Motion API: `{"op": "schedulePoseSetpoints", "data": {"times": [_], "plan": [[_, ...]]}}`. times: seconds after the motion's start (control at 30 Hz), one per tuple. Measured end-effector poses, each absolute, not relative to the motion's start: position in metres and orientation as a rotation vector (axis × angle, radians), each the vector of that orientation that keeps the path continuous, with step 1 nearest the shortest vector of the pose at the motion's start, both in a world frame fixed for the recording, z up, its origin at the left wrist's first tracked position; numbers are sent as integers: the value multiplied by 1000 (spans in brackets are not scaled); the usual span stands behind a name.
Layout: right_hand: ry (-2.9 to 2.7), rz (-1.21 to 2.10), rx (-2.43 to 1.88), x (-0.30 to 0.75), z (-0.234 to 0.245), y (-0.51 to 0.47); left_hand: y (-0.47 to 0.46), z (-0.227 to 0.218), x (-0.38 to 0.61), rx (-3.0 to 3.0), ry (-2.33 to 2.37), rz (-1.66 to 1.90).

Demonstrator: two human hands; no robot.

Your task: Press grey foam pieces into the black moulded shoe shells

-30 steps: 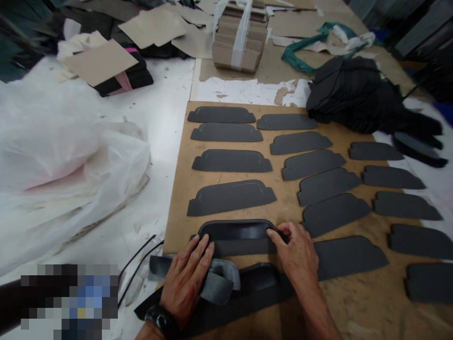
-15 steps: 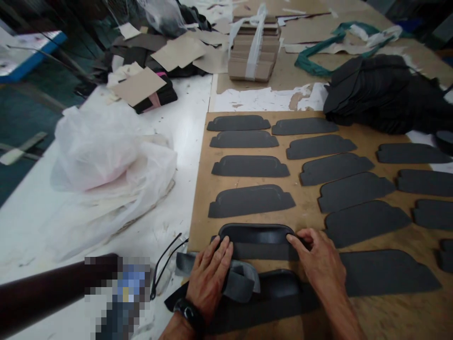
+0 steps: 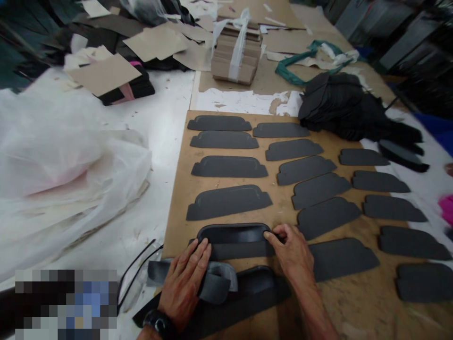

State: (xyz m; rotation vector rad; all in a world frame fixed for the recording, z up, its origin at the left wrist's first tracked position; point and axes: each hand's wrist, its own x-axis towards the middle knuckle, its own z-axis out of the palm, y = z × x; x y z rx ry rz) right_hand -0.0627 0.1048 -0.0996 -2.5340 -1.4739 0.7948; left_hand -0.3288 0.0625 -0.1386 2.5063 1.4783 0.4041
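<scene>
My left hand (image 3: 186, 278) lies flat, fingers stretched, on the left end of a black moulded strip (image 3: 231, 232) and over a folded grey cloth (image 3: 217, 285). My right hand (image 3: 292, 252) presses its curled fingertips on the strip's right end. The strip sits on a dark flat cut piece (image 3: 240, 249) at the near edge of a brown board (image 3: 283, 208). Several more dark cut pieces (image 3: 228, 202) lie in rows across the board. Another black moulded piece (image 3: 258, 281) lies just below my hands.
A crumpled clear plastic bag (image 3: 67, 174) fills the white table on the left. A heap of black pieces (image 3: 347, 108) sits at the board's far right. A strapped cardboard bundle (image 3: 235, 59) and loose card sheets (image 3: 102, 73) lie at the back. Thin black cords (image 3: 138, 259) trail near the board's corner.
Both hands stay on the ends of the moulded strip. The view swung left and then back to the right; nothing on the board moved.
</scene>
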Motion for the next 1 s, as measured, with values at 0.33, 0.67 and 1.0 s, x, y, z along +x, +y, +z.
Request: {"op": "schedulePoseSetpoints", "data": {"times": [0.33,0.67,1.0], "plan": [[-1323,1000,-2231,-37,-101,108,66,-137,-331,2632,1438,276],[-1767,432,-1884,-64,-102,73,68,-137,-331,2681,1450,294],[-2128,128,-2002,-97,-117,58,67,-137,-329,2637,1457,317]]}}
